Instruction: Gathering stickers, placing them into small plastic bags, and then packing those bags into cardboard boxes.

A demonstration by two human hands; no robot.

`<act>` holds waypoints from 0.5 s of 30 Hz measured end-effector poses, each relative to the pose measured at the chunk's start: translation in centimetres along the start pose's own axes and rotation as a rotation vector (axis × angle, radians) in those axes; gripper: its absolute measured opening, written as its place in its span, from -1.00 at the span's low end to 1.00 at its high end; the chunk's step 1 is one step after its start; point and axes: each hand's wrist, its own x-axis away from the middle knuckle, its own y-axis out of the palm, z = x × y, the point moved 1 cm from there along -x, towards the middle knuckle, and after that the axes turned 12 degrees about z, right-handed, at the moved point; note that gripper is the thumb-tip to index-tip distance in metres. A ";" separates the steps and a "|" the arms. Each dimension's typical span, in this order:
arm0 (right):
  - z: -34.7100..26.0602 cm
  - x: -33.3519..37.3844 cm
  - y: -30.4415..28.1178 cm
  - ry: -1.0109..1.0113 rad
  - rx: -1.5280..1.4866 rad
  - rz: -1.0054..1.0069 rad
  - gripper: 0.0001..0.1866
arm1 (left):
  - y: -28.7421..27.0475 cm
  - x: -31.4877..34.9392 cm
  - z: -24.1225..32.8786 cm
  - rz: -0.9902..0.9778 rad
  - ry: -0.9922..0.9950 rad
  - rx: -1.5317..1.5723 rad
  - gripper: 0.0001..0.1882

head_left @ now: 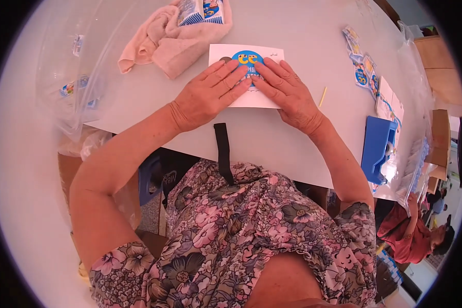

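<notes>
On the light table in front of me lies a flat white card or sheet [218, 53] with a round blue print and yellow shapes. My left hand [210, 95] rests on its left part, fingers stretched out and lying flat. From the other side my right hand [288, 92] lies flat over the right part, its fingers also extended. The fingertips of both hands nearly meet over the print and cover its lower half. Whether anything is under the sheet cannot be seen.
A pink towel [174, 43] with striped packets [203, 13] lies beyond the sheet. To the right are a thin yellow stick [323, 96], small packets [362, 74] and a blue tape dispenser [377, 146]. Clear plastic [61, 61] covers the left. A person in red [408, 233] sits at far right.
</notes>
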 end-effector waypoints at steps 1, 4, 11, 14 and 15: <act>0.0 -0.3 -0.2 -0.004 -0.003 -0.011 -0.17 | -0.3 -0.2 -0.1 -0.002 -0.006 0.001 -0.47; 0.4 -1.2 -1.3 0.126 -0.213 -0.080 -0.34 | -1.4 -0.5 -1.1 -0.064 -0.067 0.152 -0.42; 0.4 -1.8 -2.0 0.176 -0.281 -0.068 -0.30 | -2.0 -0.4 -1.4 -0.044 -0.198 0.307 -0.38; 0.0 -1.9 -1.8 0.118 -0.187 0.003 -0.29 | -1.9 -0.2 -1.6 -0.050 -0.190 0.288 -0.38; -0.1 -1.9 -1.8 0.088 -0.122 0.023 -0.29 | -1.9 -0.1 -1.7 -0.032 -0.179 0.280 -0.41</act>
